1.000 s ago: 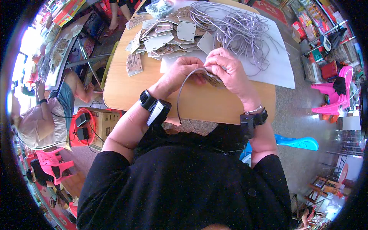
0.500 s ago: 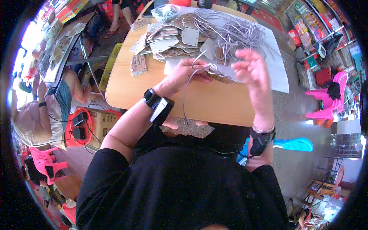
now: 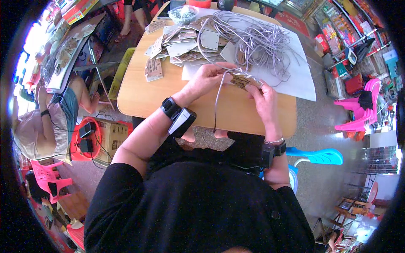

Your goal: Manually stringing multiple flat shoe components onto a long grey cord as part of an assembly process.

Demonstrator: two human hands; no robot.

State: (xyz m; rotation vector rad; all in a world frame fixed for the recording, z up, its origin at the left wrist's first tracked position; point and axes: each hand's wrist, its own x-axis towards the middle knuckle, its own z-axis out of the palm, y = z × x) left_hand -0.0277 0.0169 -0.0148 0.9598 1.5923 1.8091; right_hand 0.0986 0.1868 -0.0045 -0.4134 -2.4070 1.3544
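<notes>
Over the near part of the table, my left hand [image 3: 203, 81] is closed on the left end of a thin brown board [image 3: 242, 81] and on a grey cord. Twists of the grey cord [image 3: 217, 104] run along the board's far edge, and one length hangs down past the table's front edge. My right hand [image 3: 265, 100] pinches the board's right end between thumb and fingers. Just beyond my left hand lies a heap of similar flat boards [image 3: 181, 47], some pale side up, some brown. A tangle of grey cord [image 3: 263, 40] spreads behind my right hand.
White sheeting [image 3: 304, 84] covers part of the wooden table [image 3: 145, 101]. A clear bowl of small pieces [image 3: 182, 15] stands at the far edge. A blue plastic seat [image 3: 322, 156] is at my right, a pink chair [image 3: 369, 105] farther off. Another person [image 3: 44, 130] sits at the left.
My right hand has come down and inward from its raised, open position and now grips the board's right end. My left hand keeps its hold; the hanging cord has shifted right.
</notes>
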